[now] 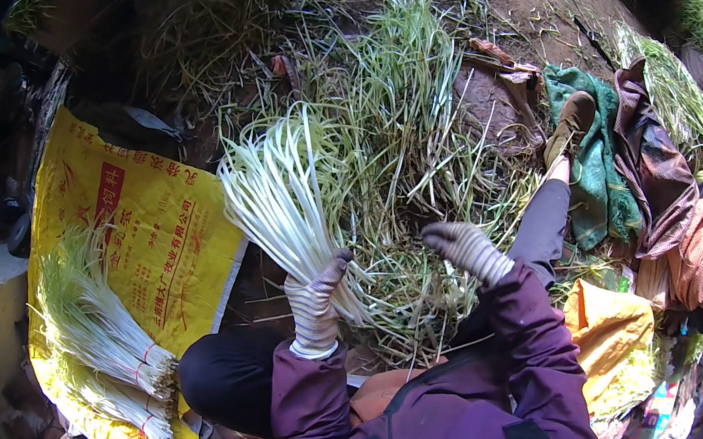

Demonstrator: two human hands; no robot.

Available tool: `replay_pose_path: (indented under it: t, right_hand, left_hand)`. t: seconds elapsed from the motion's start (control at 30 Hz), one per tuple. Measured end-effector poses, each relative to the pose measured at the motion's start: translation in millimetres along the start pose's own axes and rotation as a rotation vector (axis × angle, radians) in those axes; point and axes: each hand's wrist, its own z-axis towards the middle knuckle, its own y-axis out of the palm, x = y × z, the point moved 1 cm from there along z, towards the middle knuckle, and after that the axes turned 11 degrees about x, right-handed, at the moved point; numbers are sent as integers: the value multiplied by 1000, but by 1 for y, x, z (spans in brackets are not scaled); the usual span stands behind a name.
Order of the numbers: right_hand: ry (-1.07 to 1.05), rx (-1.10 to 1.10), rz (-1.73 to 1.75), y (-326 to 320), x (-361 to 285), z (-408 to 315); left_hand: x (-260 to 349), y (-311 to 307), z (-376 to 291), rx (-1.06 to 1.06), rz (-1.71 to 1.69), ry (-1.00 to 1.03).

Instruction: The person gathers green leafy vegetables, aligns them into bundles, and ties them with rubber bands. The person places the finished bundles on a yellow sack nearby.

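My left hand (pixel 314 306), in a striped knit glove, grips a bunch of long white-stemmed greens (pixel 287 196) that look like blanched chives. The bunch slants up and left, its leaf ends fanned out, its lower ends sticking out to the right of my fist. To its right, my gloved right hand (pixel 460 244) hovers above the loose stalks with nothing visible in it; its fingers point left and are slightly blurred. Below and between both hands lies a tangled heap of green and straw-coloured stalks (pixel 414 304), which spreads upward into a thicker pile (pixel 409 64).
At left, tied bundles of the same greens (pixel 115 341) lie on a yellow printed woven sack (pixel 192 284). A green woven cloth (pixel 598 140), a brown shoe (pixel 572 119) on an outstretched leg, brownish cloths (pixel 651 176) and an orange sack (pixel 608 326) are at right.
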Motion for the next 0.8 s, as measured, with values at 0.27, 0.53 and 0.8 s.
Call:
replay_pose_path:
  t: [0.27, 0.53, 0.8]
  right_hand:
    - [302, 284, -305, 50, -42, 203]
    - [-312, 57, -410, 159, -92, 151]
    - [-363, 76, -112, 96, -76, 152]
  left_hand:
    - [-4, 12, 10, 14, -285, -93]
    - [0, 16, 15, 136, -302, -105]
    - [1, 13, 16, 175, -319, -142]
